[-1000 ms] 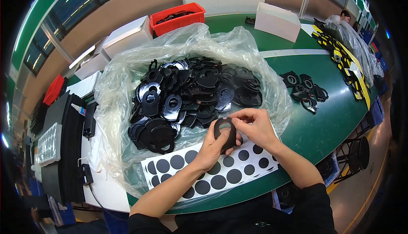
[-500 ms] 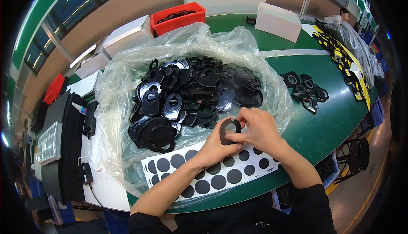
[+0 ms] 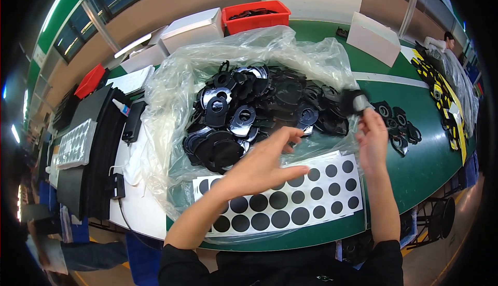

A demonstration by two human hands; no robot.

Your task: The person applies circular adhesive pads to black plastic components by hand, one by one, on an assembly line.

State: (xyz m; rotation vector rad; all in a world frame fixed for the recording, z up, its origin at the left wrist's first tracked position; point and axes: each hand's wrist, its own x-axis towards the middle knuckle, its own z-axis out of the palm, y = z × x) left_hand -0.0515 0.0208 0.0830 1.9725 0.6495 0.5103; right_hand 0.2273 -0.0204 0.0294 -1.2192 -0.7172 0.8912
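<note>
My right hand [image 3: 372, 135] is raised at the right rim of the clear plastic bag. Its fingertips grip a black plastic part [image 3: 350, 100], which is smeared by motion. Over the white sticker sheets [image 3: 320, 201] hovers my left hand [image 3: 259, 165], thumb and fingers apart and nothing in them. Rows of black round stickers [image 3: 280, 219] cover the sheets, some hidden by my left hand and forearm. Beyond the hands, the bag [image 3: 171, 86] lies spread open around a heap of glossy black plastic parts [image 3: 244, 117], many with a round hole.
A small group of black parts [image 3: 398, 125] lies on the green table [image 3: 399, 182] at right. Behind stand a red bin [image 3: 259, 22] and white boxes [image 3: 192, 29]. Black sheets [image 3: 78, 177] and a small bottle [image 3: 121, 107] are at left. Another person [image 3: 438, 43] is at far right.
My hands have parted. The right one has carried the black part up and right, toward the small group; the left has let go of it and spread its fingers. The view has shifted too.
</note>
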